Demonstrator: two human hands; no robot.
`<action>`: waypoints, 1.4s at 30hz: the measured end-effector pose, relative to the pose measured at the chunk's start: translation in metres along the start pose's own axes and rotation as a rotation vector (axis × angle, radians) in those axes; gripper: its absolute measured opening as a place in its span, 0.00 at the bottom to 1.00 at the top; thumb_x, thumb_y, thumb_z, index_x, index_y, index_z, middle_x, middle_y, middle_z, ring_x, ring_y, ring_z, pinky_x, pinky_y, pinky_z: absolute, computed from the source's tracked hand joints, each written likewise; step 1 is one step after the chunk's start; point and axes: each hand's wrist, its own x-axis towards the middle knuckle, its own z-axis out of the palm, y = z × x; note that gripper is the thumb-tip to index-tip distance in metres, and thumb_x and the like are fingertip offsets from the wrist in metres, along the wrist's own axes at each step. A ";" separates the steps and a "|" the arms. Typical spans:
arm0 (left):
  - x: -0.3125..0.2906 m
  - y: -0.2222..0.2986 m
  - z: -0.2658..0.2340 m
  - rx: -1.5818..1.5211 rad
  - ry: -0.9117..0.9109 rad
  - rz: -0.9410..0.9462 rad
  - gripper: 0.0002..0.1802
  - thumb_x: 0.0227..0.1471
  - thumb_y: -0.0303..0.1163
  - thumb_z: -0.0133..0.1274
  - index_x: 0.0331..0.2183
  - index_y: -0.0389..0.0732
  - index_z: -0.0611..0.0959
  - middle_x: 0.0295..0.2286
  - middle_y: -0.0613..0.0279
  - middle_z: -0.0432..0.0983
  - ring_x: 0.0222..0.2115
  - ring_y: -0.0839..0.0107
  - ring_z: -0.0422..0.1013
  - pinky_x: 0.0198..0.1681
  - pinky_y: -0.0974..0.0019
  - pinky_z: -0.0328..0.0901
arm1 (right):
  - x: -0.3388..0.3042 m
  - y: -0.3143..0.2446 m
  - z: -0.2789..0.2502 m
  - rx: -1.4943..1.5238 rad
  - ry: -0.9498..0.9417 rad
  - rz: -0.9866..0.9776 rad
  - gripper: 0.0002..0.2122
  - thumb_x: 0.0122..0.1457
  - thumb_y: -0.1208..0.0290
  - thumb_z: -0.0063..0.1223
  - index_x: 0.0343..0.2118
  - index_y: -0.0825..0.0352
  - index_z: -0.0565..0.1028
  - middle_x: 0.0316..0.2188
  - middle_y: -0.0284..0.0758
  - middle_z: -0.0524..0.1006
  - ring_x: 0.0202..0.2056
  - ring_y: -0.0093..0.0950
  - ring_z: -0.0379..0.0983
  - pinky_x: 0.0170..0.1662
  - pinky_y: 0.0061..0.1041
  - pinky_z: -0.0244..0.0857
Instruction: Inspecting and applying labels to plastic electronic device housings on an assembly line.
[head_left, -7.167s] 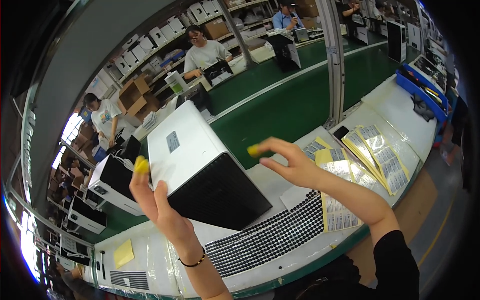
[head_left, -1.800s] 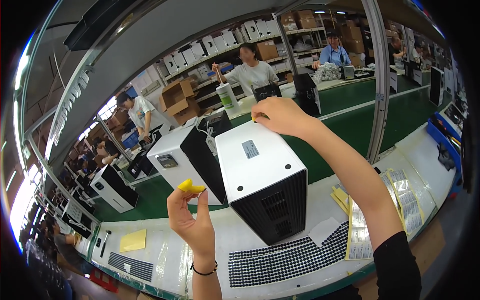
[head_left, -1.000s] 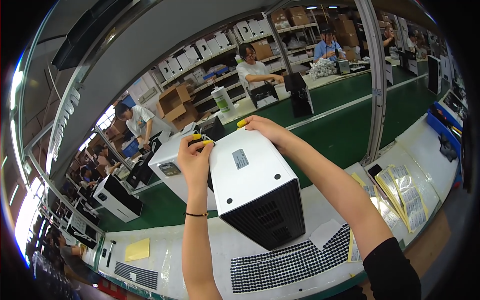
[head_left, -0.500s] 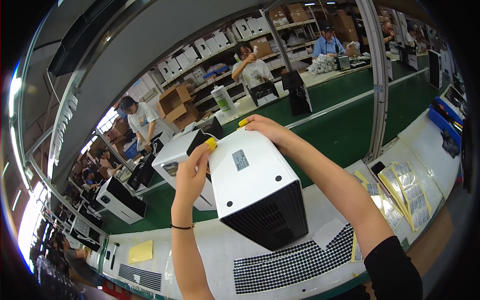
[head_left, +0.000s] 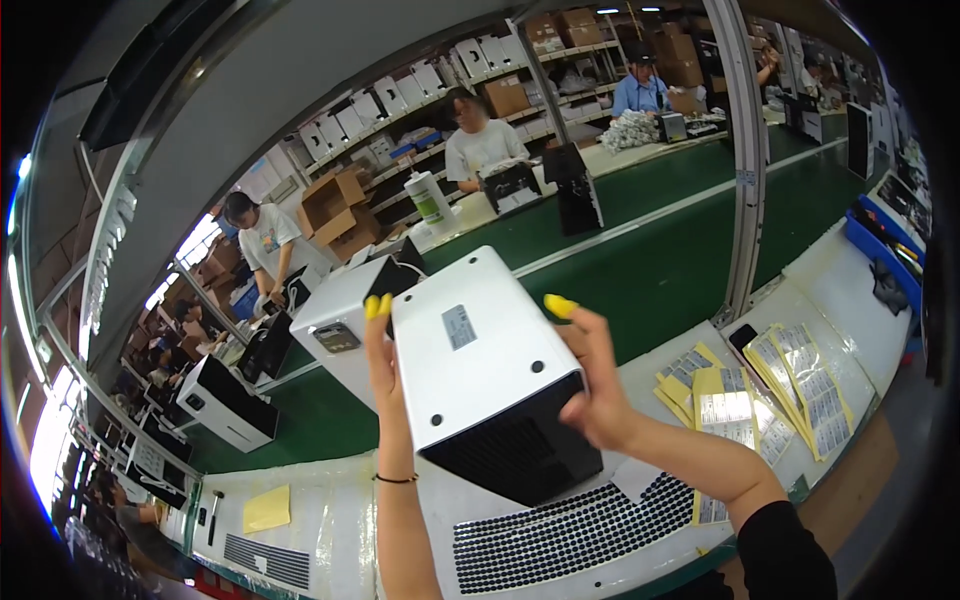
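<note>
Remotely, I grasp the box between my left hand at nine o'clock and right hand at three; the dot sheet lies at five.

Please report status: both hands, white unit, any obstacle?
Left hand at left side, right hand at right side. White unit: black dots at four corners. Second unit just beyond left hand.

Versus half a second ago, our right hand has left the far edge of the white box for its right side; our left hand now lies along the left. We count four black dots on top, previously two. Co-worker opposite: raised hand lowered.
</note>
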 end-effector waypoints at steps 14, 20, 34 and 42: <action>-0.153 -0.025 0.025 -0.278 0.073 -0.607 0.21 0.54 0.22 0.42 0.51 0.37 0.64 0.42 0.56 0.67 0.33 0.74 0.72 0.21 0.79 0.64 | 0.121 0.073 -0.087 -0.001 0.280 0.041 0.29 0.51 0.73 0.62 0.53 0.63 0.58 0.40 0.36 0.72 0.39 0.21 0.69 0.42 0.19 0.64; -0.172 -0.026 0.001 -0.197 0.052 -0.641 0.17 0.54 0.20 0.42 0.47 0.37 0.68 0.39 0.56 0.70 0.32 0.73 0.73 0.21 0.78 0.65 | 0.124 0.119 -0.131 -0.534 0.450 -0.250 0.31 0.46 0.75 0.66 0.50 0.66 0.59 0.41 0.38 0.71 0.44 0.27 0.68 0.48 0.26 0.62; 0.050 -0.086 -0.012 -0.396 0.729 -0.637 0.37 0.49 0.45 0.59 0.50 0.39 0.57 0.44 0.59 0.61 0.45 0.70 0.62 0.50 0.63 0.60 | 0.117 0.118 -0.179 -0.987 0.555 -0.165 0.40 0.47 0.66 0.65 0.58 0.70 0.52 0.51 0.48 0.61 0.55 0.42 0.55 0.57 0.35 0.51; 0.085 -0.117 0.017 0.022 0.868 -0.829 0.58 0.29 0.43 0.69 0.56 0.35 0.52 0.53 0.52 0.49 0.53 0.60 0.56 0.51 0.58 0.62 | 0.057 0.104 -0.120 -0.562 0.553 -0.151 0.21 0.59 0.77 0.47 0.54 0.67 0.57 0.50 0.39 0.64 0.54 0.31 0.59 0.60 0.29 0.47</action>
